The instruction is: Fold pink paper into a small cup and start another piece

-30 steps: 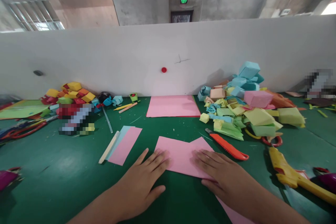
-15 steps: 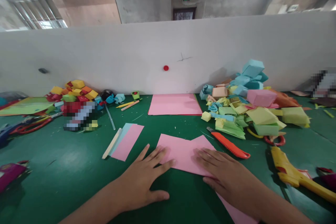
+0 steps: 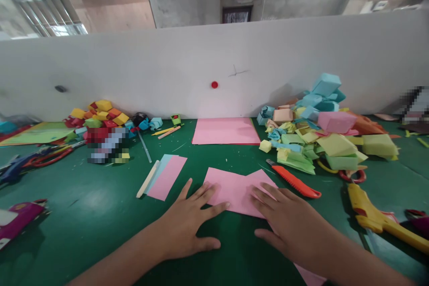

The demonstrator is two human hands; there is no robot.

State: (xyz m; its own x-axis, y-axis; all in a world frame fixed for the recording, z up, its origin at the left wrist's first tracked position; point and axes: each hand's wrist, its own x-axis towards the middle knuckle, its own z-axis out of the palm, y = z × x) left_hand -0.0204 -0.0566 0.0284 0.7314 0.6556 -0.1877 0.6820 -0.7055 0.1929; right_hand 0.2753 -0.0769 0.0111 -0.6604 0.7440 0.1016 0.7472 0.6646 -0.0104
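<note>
A folded pink paper sheet (image 3: pixel 234 187) lies on the green table (image 3: pixel 83 214) in front of me. My left hand (image 3: pixel 187 223) lies flat and open, its fingertips resting on the sheet's left edge. My right hand (image 3: pixel 288 223) is spread flat on the sheet's right part, fingers pointing up and left. Neither hand holds anything. The sheet's lower right corner shows under my right forearm.
An orange utility knife (image 3: pixel 295 182) lies right of the sheet; a yellow glue gun (image 3: pixel 378 221) further right. Pink and blue paper strips (image 3: pixel 166 176) lie left. A pink paper stack (image 3: pixel 226 131) sits by the white partition. Piles of folded paper (image 3: pixel 321 129) and coloured cubes (image 3: pixel 97 116) flank it. Scissors (image 3: pixel 40 158) lie at left.
Both hands have stayed flat on the pink sheet, with the left fingers reaching a little further onto it. The view has shifted slightly.
</note>
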